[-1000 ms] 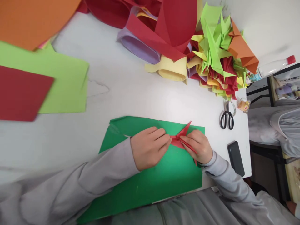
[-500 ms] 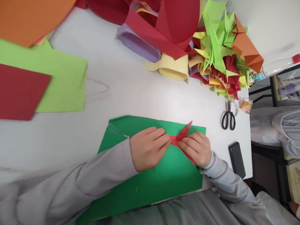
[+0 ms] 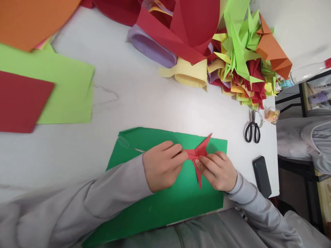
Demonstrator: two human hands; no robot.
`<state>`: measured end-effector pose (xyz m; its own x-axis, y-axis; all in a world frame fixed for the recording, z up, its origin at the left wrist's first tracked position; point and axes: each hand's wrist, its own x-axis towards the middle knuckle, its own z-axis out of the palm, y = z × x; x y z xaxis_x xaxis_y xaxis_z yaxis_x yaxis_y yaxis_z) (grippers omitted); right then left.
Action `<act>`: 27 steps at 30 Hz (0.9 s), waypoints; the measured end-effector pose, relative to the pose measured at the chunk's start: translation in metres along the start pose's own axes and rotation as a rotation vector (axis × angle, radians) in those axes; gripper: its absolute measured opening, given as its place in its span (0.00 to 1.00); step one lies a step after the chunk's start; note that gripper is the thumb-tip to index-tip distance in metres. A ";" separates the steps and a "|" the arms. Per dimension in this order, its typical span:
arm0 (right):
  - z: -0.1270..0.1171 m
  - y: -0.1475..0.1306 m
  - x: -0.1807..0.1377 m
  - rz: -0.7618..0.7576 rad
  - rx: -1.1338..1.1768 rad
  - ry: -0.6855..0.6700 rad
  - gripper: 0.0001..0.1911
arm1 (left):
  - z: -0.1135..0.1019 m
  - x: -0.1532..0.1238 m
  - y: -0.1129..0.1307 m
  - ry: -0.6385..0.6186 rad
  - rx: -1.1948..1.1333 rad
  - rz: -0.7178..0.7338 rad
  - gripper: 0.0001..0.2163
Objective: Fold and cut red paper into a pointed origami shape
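A small piece of folded red paper [image 3: 203, 147] with pointed flaps is held just above a green sheet [image 3: 160, 213]. My left hand [image 3: 165, 166] is closed, pinching its left end between thumb and fingers. From the right, my right hand [image 3: 218, 170] grips the paper near its middle, thumb and fingertips pressed on it. One flap points up and to the right, another points down towards me. The fingers cover part of the paper on both sides.
Black-handled scissors [image 3: 252, 129] and a black oblong case [image 3: 262, 176] lie to the right. Folded coloured papers [image 3: 240, 62] are heaped at the far right, beside rolled strips [image 3: 191, 74]. Green [image 3: 72, 89] and red sheets [image 3: 23, 101] lie left. A plastic bottle [image 3: 307, 74] is beyond the table.
My right hand has shifted slightly right and down on the red paper. The lower flap now points nearly straight down, and more of the paper shows. My left hand has barely moved.
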<state>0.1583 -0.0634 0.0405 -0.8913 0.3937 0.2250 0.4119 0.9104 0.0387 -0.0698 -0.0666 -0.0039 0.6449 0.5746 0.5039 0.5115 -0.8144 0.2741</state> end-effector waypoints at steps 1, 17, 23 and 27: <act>0.000 -0.001 0.000 0.011 -0.007 -0.007 0.10 | 0.000 0.000 0.000 0.001 0.004 0.002 0.13; -0.001 -0.009 -0.006 0.095 -0.024 0.053 0.13 | -0.004 0.000 0.003 -0.025 0.018 0.030 0.12; 0.001 -0.009 -0.003 0.130 -0.043 0.046 0.13 | -0.003 0.001 0.005 -0.030 0.028 0.023 0.12; 0.002 -0.010 -0.002 0.143 -0.037 0.049 0.13 | -0.004 0.005 0.013 -0.009 0.095 0.020 0.14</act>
<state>0.1557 -0.0729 0.0376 -0.8132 0.5112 0.2782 0.5412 0.8400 0.0387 -0.0622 -0.0743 0.0050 0.6604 0.5589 0.5015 0.5495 -0.8149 0.1845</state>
